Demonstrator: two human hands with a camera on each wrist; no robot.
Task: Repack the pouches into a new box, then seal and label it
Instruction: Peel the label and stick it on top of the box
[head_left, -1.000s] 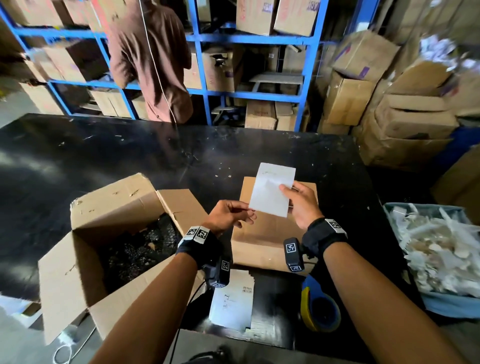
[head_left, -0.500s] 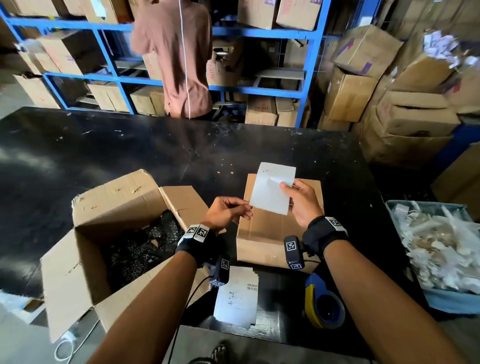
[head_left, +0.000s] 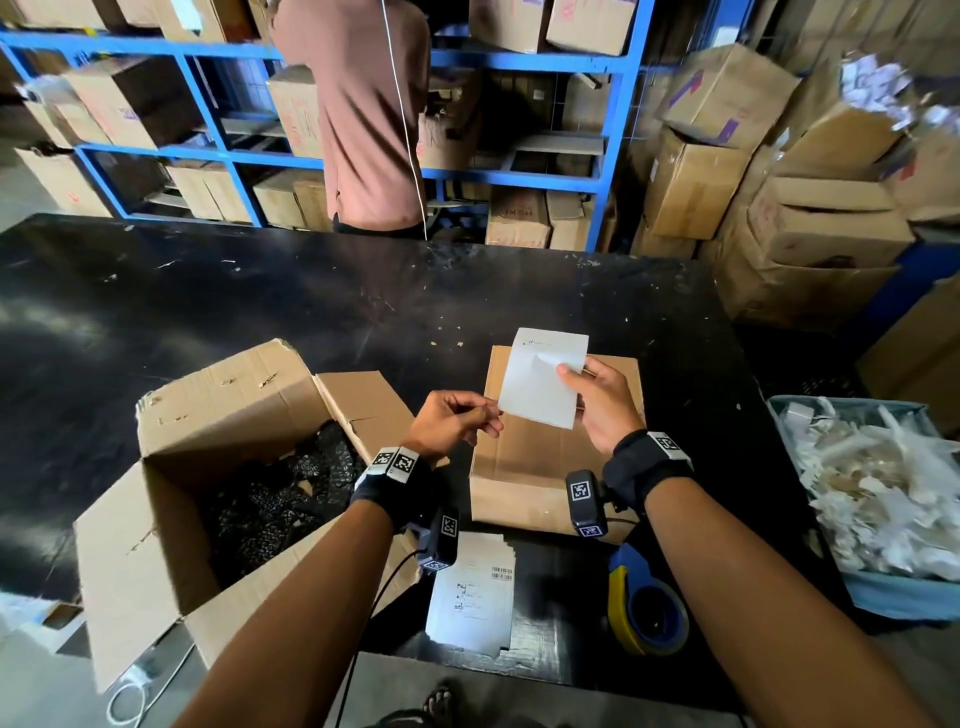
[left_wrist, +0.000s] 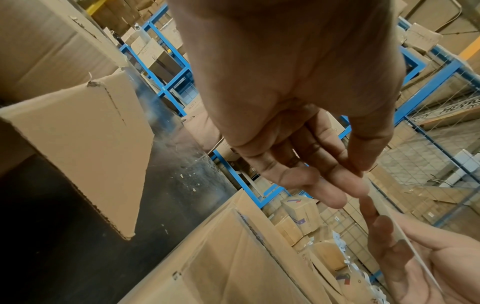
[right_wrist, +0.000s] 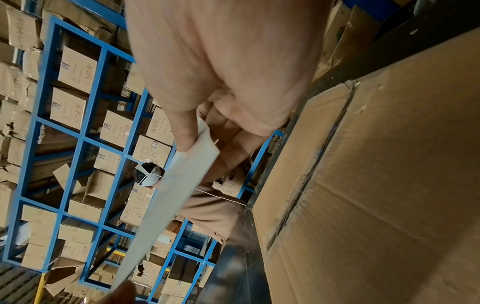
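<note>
- Nearest, a stack of printed sheets (head_left: 475, 592) and a yellow-blue tape dispenser (head_left: 647, 608) lie on the glossy black table (head_left: 260, 312).
- Closed new box (head_left: 550, 457), matte corrugated card, looks taped; labelling remains.
- Above it, the right hand (head_left: 597, 400) pinches a thin white label (head_left: 543, 376); the left hand (head_left: 452, 421) pinches its lower corner, probably peeling.
- Leftward, the old box (head_left: 171, 493) gapes, crinkly black pouches (head_left: 270, 499) inside.

White label (head_left: 543, 384) — brown box (head_left: 524, 457)
</note>
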